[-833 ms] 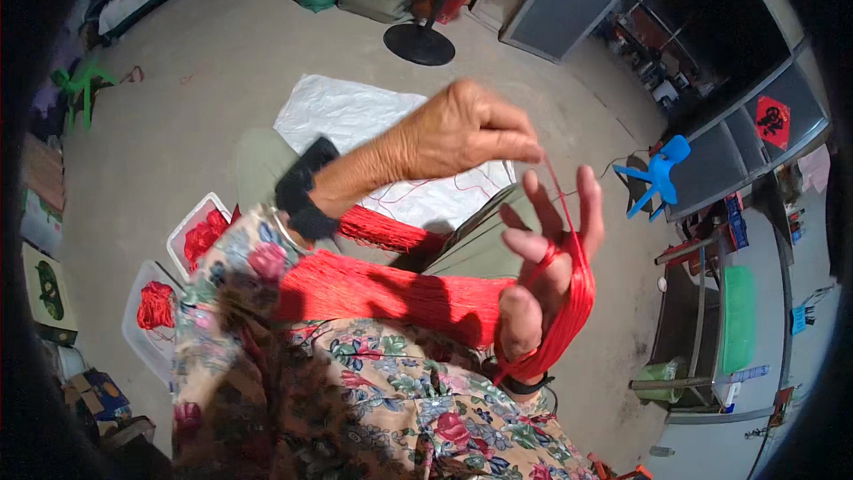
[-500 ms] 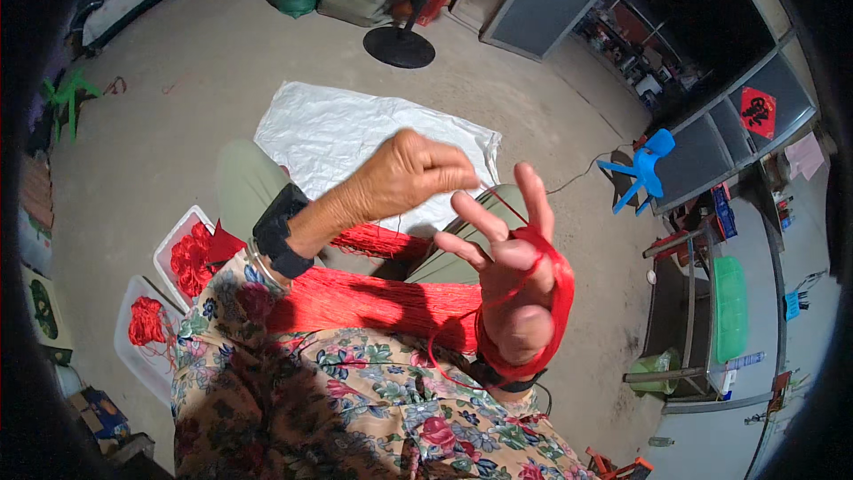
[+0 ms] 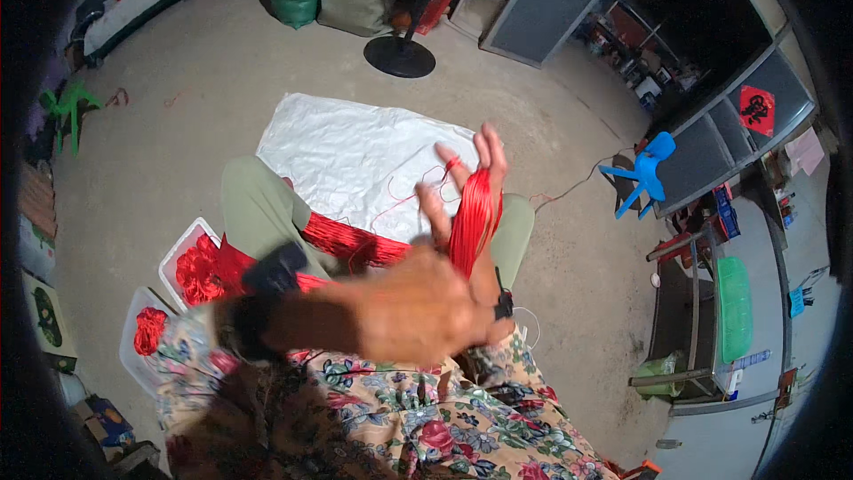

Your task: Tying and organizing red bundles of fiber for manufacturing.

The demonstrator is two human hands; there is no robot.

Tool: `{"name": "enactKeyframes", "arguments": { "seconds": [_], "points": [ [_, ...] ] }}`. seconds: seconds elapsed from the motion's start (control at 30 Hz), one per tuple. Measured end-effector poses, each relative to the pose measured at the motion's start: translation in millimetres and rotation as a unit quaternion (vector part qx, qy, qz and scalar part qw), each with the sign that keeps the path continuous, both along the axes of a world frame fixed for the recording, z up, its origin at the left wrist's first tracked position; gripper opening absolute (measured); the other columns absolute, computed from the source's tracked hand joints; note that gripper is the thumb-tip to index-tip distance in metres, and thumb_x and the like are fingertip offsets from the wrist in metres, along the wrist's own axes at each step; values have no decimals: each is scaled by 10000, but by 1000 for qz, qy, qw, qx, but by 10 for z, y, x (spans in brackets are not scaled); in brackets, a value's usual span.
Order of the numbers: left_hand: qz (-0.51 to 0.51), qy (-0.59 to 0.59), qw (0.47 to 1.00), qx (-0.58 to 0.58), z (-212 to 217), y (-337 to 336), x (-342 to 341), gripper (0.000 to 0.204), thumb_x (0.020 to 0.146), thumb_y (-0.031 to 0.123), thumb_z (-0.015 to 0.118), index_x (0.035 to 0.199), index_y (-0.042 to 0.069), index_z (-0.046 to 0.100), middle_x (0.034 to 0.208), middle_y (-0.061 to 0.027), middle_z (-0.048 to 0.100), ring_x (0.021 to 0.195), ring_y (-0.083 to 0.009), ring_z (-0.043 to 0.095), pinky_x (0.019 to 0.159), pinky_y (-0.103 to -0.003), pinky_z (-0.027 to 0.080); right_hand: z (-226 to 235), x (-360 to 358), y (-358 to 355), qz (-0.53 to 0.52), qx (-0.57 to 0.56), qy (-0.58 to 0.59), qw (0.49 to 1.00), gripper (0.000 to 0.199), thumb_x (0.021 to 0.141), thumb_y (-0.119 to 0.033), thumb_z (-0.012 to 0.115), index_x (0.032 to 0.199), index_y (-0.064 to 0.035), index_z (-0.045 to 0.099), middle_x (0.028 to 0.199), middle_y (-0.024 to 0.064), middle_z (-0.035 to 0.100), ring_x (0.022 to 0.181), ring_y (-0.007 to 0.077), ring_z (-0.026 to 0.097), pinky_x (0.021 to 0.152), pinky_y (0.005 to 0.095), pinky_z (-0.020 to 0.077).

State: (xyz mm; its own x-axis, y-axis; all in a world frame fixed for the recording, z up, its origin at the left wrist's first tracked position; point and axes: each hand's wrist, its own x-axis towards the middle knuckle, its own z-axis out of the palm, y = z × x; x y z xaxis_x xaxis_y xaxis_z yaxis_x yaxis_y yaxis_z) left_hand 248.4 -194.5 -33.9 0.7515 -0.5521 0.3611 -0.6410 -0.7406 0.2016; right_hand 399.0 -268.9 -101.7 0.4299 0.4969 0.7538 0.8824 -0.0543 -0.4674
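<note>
My right hand is raised over my lap, fingers spread, with a thick band of red thread wound around it. A loose strand loops about its fingertips. Close to the right wrist, my left hand is blurred by motion; it looks closed, as it was around the red thread a moment before, but its fingertips and the strand there are hidden. Across my thighs lies a long hank of red thread, partly covered by my left arm.
Two white tubs with red thread bundles stand at my left. A white sheet covers the floor ahead, with a fan base beyond. A blue child's chair and a metal rack stand at right.
My left hand has swung down from above the fingers to near the right wrist. My right hand has risen slightly and turned, so the wound band now faces me.
</note>
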Motion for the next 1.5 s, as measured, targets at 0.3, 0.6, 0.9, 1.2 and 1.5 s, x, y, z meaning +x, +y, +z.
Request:
{"name": "enactKeyframes", "arguments": {
  "seconds": [0.3,0.6,0.9,1.2,1.5],
  "points": [
    [64,40,953,-292,313,850,597,144,851,140,679,866,0,710,776,-114,692,705,-167,651,653,-293,499,457,-743,-525,197,33,107,974,502,728,-344,775,1115,-36,689,1529,221,148,1355,437,344,1066,525,365],
    [15,126,978,-163,-1382,-316,337,166,838,174,588,802,27,655,721,-182,649,656,-361,648,583,-455,511,472,32,-65,184,282,365,868,522,940,-299,551,1335,33,475,1504,154,295,1350,386,369,1026,538,395],
    [64,14,994,84,545,410,160,137,889,157,581,828,57,651,669,-117,613,653,-296,629,586,-396,492,78,-120,-238,82,-39,23,996,478,789,-342,671,1122,2,657,1477,241,266,1306,413,392,1079,484,322],
    [101,62,925,-360,89,901,878,160,875,150,671,847,-6,696,753,-35,685,698,-97,617,641,-293,483,360,-656,-511,156,31,118,980,464,772,-411,719,1068,-55,682,1540,207,158,1339,420,384,1044,525,376],
    [25,96,935,-341,-1106,305,862,126,859,149,634,905,53,701,824,-95,705,753,-130,634,715,-278,493,561,-464,-340,286,209,251,901,435,920,-349,607,1141,26,612,1555,179,163,1336,436,377,989,532,451]
  ]
}}
